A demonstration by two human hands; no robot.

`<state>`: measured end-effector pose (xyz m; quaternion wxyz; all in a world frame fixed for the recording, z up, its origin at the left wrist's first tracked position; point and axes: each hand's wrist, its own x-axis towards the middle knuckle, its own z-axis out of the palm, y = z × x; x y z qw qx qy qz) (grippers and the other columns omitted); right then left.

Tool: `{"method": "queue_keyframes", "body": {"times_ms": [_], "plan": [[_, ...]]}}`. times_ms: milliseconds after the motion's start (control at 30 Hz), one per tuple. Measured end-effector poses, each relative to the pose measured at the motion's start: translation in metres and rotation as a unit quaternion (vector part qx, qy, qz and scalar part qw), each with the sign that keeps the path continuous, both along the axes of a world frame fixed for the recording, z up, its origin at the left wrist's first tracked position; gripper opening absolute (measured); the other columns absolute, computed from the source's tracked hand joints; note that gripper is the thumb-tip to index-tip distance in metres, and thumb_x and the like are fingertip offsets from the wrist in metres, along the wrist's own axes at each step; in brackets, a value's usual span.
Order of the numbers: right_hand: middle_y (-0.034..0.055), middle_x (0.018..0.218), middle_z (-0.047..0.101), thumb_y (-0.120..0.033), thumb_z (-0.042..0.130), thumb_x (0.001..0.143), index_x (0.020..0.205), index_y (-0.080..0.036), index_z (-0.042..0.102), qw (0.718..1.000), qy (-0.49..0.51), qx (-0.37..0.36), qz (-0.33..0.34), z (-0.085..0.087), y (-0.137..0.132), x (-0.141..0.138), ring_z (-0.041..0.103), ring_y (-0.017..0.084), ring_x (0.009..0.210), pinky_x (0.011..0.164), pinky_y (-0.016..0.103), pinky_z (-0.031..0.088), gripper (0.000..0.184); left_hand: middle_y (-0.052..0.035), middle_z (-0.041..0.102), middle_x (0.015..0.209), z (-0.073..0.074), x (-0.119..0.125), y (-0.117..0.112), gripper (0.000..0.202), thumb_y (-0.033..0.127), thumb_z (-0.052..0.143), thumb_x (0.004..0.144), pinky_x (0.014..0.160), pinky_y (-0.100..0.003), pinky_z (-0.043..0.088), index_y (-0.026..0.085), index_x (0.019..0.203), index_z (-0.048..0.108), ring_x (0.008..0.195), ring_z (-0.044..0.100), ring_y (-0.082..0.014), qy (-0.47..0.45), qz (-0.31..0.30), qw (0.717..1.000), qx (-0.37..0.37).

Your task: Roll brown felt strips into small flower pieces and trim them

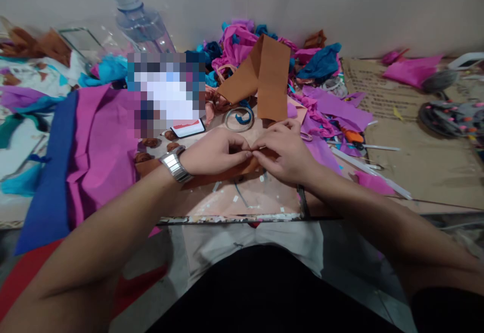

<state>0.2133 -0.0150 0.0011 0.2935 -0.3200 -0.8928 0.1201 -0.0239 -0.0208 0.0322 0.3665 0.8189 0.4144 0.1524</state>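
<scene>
While the thumbs and forefingers meet tip to tip, the fingers (242, 158) of the left hand (212, 154) and right hand (289, 151) are pinched nearly closed, apparently on the upper edge of a brown strip (223, 176), though the 4 fingertips hide the exact grip. That strip lies low across the tabletop (245, 204), running beneath both hands toward the side with the metal watch (176, 165). The step in hand looks like folding or rolling the strip's edge; the next move probably calls for 1 hand to hold the pinch firm while the other works along the length, tension kept even. Just beyond the fingers lies a pale ring (227, 120), and behind it a folded brown piece (274, 78). Leftward, near a phone (189, 129), sit small brown curled pieces (150, 142); farther out are a pink sheet (102, 156) and, rightward, cardboard (401, 171).
</scene>
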Motion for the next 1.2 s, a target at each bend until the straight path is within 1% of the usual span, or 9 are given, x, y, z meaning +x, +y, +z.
{"method": "queue_keyframes", "body": {"times_ms": [133,233,367,533,700,800,933,1067,1200], "plan": [[-0.0010,0.096,0.084,-0.030,0.065,0.102,0.097,-0.026,0.078,0.999,0.014,0.028,-0.002,-0.0025,0.0004,0.0005,0.068,0.022,0.098,0.106,0.050,0.029,0.015,-0.0010,0.071,0.072,0.0009,0.0010,0.0000,0.033,0.039,0.059,0.098,0.062,-0.025,0.040,0.016,0.084,0.076,0.064,0.059,-0.0123,-0.011,0.007,1.000,-0.025],[-0.0012,0.096,0.084,-0.030,0.064,0.102,0.098,-0.027,0.079,0.999,0.011,0.042,-0.005,-0.0030,0.0004,0.0000,0.068,0.023,0.097,0.106,0.050,0.029,0.016,-0.0013,0.073,0.073,0.0009,0.0015,-0.0009,0.030,0.038,0.061,0.096,0.061,-0.025,0.041,0.016,0.084,0.077,0.064,0.060,-0.0124,-0.008,0.025,0.999,-0.030],[-0.0015,0.096,0.084,-0.029,0.064,0.102,0.096,-0.026,0.079,0.998,0.005,0.061,-0.008,-0.0021,0.0000,-0.0008,0.067,0.022,0.095,0.106,0.050,0.029,0.017,-0.0002,0.072,0.071,0.0012,0.0020,-0.0016,0.027,0.035,0.063,0.095,0.059,-0.023,0.040,0.015,0.085,0.077,0.062,0.059,-0.0110,-0.018,0.048,0.998,-0.040],[-0.0023,0.099,0.085,-0.030,0.064,0.102,0.098,-0.026,0.079,0.996,0.000,0.087,-0.002,-0.0011,-0.0009,0.0005,0.066,0.023,0.098,0.106,0.051,0.029,0.015,0.0011,0.069,0.067,0.0033,0.0033,-0.0011,0.023,0.032,0.063,0.093,0.056,-0.020,0.038,0.014,0.083,0.075,0.058,0.053,-0.0085,-0.045,0.048,0.996,-0.067],[-0.0012,0.106,0.085,-0.030,0.063,0.102,0.105,-0.027,0.079,0.997,-0.023,0.072,0.008,0.0000,-0.0009,0.0027,0.066,0.024,0.101,0.106,0.051,0.030,0.016,0.0016,0.066,0.064,0.0057,0.0043,-0.0014,0.020,0.027,0.063,0.090,0.052,-0.020,0.035,0.014,0.079,0.072,0.055,0.050,-0.0076,-0.060,0.052,0.994,-0.075],[-0.0003,0.107,0.084,-0.030,0.064,0.102,0.107,-0.028,0.079,0.997,-0.019,0.079,0.009,-0.0004,-0.0003,0.0031,0.067,0.023,0.101,0.107,0.052,0.030,0.016,0.0016,0.066,0.063,0.0063,0.0048,-0.0018,0.019,0.024,0.061,0.089,0.051,-0.020,0.034,0.014,0.078,0.071,0.053,0.050,-0.0072,-0.066,0.053,0.993,-0.083],[-0.0012,0.107,0.084,-0.028,0.063,0.103,0.108,-0.027,0.078,0.993,-0.016,0.117,0.019,-0.0008,0.0002,0.0039,0.066,0.023,0.102,0.108,0.052,0.031,0.015,0.0012,0.068,0.067,0.0071,0.0046,-0.0019,0.016,0.021,0.059,0.086,0.053,-0.020,0.036,0.013,0.079,0.072,0.056,0.054,-0.0080,-0.073,0.062,0.990,-0.103],[-0.0004,0.109,0.084,-0.027,0.062,0.104,0.110,-0.027,0.077,0.989,-0.032,0.144,0.025,0.0001,0.0001,0.0054,0.066,0.023,0.103,0.108,0.052,0.031,0.016,0.0006,0.067,0.068,0.0066,0.0032,-0.0014,0.021,0.025,0.058,0.089,0.057,-0.021,0.039,0.013,0.079,0.073,0.060,0.055,-0.0094,-0.070,0.068,0.991,-0.090],[0.0000,0.108,0.084,-0.028,0.061,0.104,0.108,-0.027,0.077,0.991,-0.038,0.124,0.015,0.0000,-0.0001,0.0053,0.066,0.024,0.103,0.107,0.052,0.031,0.017,0.0010,0.063,0.061,0.0038,0.0038,-0.0004,0.031,0.035,0.061,0.093,0.055,-0.023,0.036,0.012,0.077,0.074,0.056,0.048,-0.0088,-0.066,0.076,0.993,-0.064]]}}
